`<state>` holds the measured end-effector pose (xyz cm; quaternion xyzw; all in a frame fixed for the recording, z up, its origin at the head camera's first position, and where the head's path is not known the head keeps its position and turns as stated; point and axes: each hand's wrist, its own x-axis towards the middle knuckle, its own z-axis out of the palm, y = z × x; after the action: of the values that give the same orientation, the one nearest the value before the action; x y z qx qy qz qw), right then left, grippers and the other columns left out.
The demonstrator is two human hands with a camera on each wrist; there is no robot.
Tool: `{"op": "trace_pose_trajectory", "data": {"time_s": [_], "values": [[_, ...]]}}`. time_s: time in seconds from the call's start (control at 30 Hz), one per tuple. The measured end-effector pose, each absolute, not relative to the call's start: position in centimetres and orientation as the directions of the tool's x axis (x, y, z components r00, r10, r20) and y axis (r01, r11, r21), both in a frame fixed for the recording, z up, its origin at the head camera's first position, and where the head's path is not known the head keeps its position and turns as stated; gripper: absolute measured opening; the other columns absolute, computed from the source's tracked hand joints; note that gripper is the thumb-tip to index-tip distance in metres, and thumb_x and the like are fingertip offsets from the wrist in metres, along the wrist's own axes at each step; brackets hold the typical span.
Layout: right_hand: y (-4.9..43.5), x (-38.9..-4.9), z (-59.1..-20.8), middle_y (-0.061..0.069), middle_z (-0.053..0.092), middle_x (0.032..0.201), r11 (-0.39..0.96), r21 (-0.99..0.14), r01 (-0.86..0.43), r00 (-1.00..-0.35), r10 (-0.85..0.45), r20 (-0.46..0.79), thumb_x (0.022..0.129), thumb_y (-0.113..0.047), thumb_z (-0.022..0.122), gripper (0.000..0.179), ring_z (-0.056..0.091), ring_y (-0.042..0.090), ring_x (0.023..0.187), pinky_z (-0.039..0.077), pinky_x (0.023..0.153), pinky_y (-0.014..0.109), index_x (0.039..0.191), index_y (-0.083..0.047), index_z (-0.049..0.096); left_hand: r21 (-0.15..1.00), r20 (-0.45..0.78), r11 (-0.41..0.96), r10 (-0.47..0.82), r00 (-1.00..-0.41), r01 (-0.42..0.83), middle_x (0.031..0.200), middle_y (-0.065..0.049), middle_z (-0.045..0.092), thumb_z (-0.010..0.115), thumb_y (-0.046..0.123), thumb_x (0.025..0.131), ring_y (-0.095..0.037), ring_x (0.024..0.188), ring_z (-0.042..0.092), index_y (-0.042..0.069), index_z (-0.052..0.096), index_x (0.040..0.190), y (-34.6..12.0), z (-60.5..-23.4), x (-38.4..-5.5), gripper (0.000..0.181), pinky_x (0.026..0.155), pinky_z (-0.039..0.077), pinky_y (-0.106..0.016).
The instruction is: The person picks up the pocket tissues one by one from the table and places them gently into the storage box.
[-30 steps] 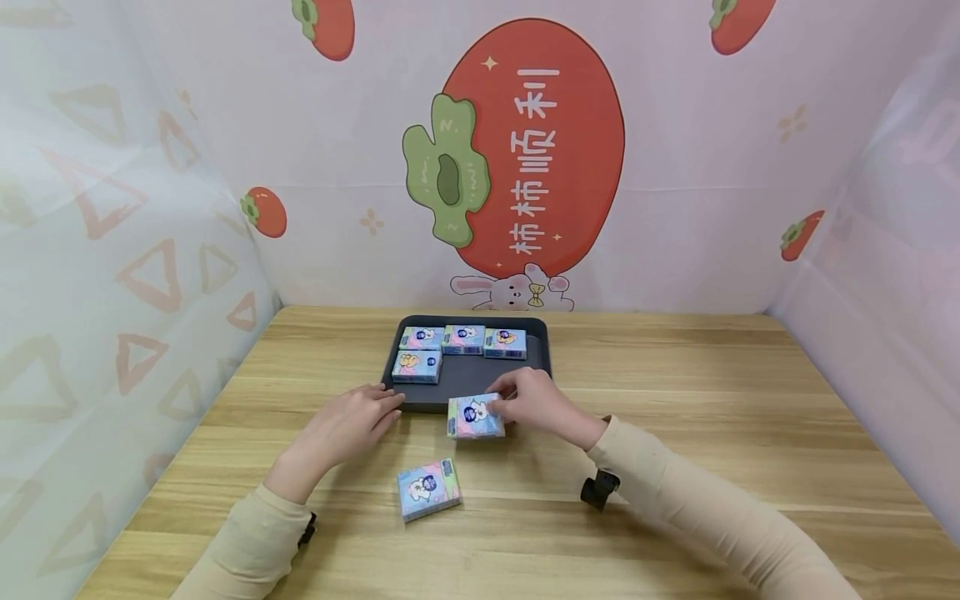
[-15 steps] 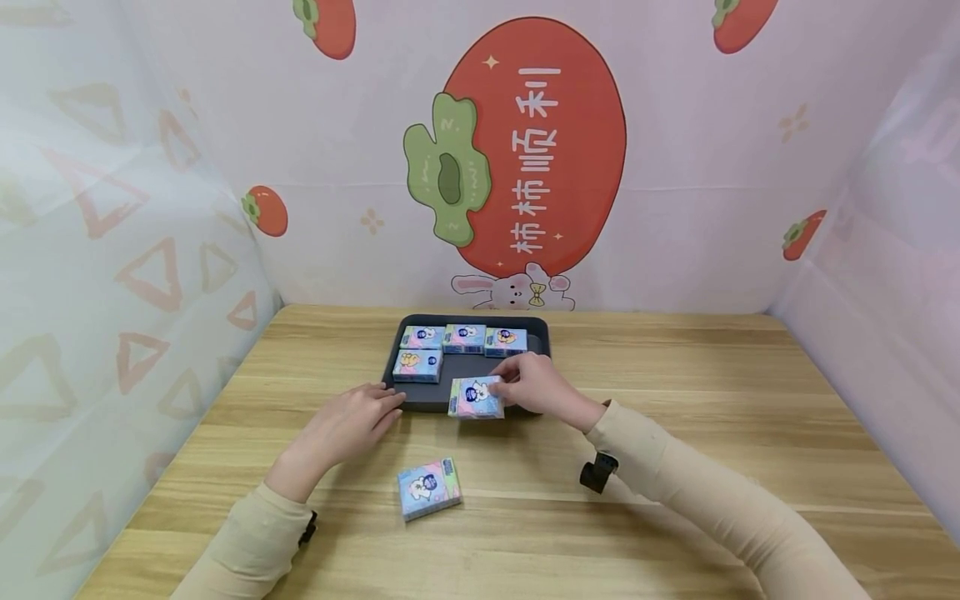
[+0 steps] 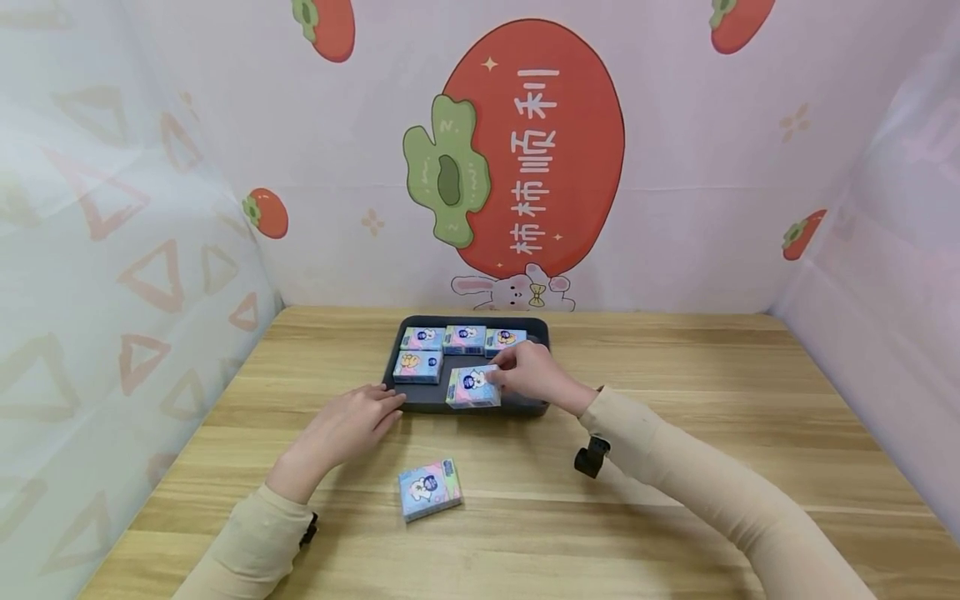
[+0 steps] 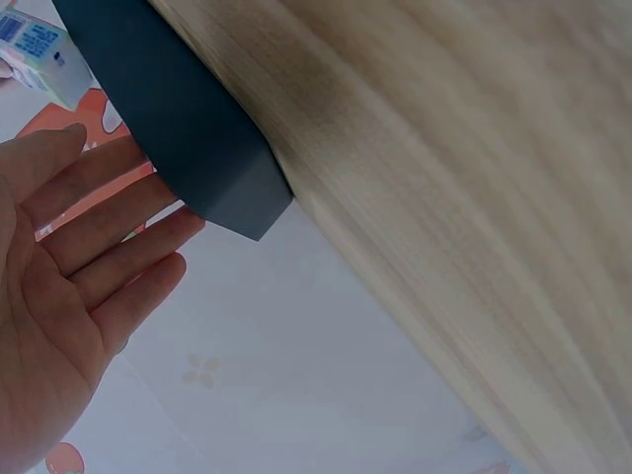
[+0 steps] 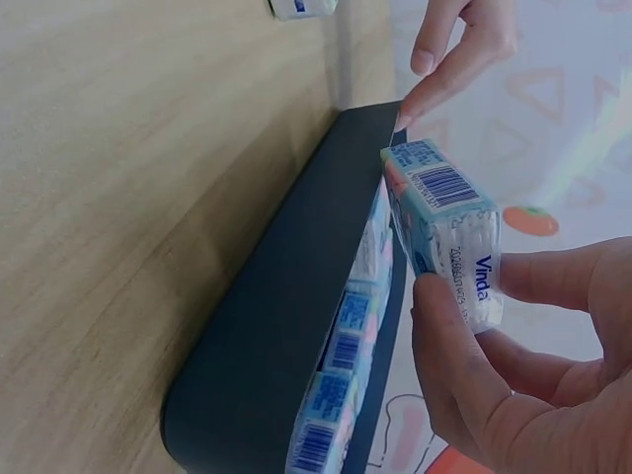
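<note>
My right hand [image 3: 534, 372] pinches a small tissue pack [image 5: 449, 232] by its end, between thumb and fingers, above the front part of a dark tray [image 3: 457, 407]. "Vinda" is printed on the pack's clear end in the right wrist view. Several like packs lie in the tray: three along the back, and one tissue pack [image 3: 417, 367] in front at the left. My left hand [image 3: 358, 423] touches the tray's front left corner with fingers nearly straight, as the left wrist view also shows. Another tissue pack [image 3: 430, 490] lies on the table in front of the tray.
The wooden table [image 3: 675, 467] runs up to a printed cloth backdrop [image 3: 330, 150] with a large persimmon on it. Cloth walls close in the left and right sides. A black wrist camera [image 3: 592, 456] sits under the right sleeve.
My right hand has carried its tissue pack forward, from in front of the tray's front rim to above the tray. The left hand and the pack on the table have stayed put.
</note>
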<state>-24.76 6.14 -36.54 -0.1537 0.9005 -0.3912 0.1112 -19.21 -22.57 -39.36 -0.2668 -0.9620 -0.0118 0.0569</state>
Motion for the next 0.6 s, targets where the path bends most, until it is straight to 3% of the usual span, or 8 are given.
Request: {"op": "trace_pose_trajectory", "data": {"time_s": [0.2,0.6], "values": [[6.0,-25.5,-36.5,0.003,0.068,0.079,0.646,-0.741,-0.184,-0.929,-0.361,-0.085,0.086,-0.023,0.070,0.023,0.070,0.022,0.072,0.055,0.062,0.022,0.102,-0.006,0.073,-0.002,0.118,0.857,0.512,-0.851,0.515,0.117,-0.016,0.066,0.058,0.025,0.095,-0.033,0.111,0.061,0.007,0.067,0.118,-22.6,-39.4,-19.2,0.031,0.094,0.051,-0.049],[5.7,-27.1,-36.4,0.006,0.070,0.089,0.669,-0.724,-0.168,-0.935,-0.341,-0.097,0.087,-0.024,0.069,0.029,0.071,0.020,0.075,0.057,0.070,0.025,0.108,-0.004,0.070,-0.005,0.126,0.855,0.515,-0.848,0.518,0.116,-0.016,0.067,0.058,0.024,0.094,-0.033,0.111,0.061,0.007,0.067,0.118,-22.6,-39.5,-19.2,0.031,0.093,0.051,-0.049]]}}
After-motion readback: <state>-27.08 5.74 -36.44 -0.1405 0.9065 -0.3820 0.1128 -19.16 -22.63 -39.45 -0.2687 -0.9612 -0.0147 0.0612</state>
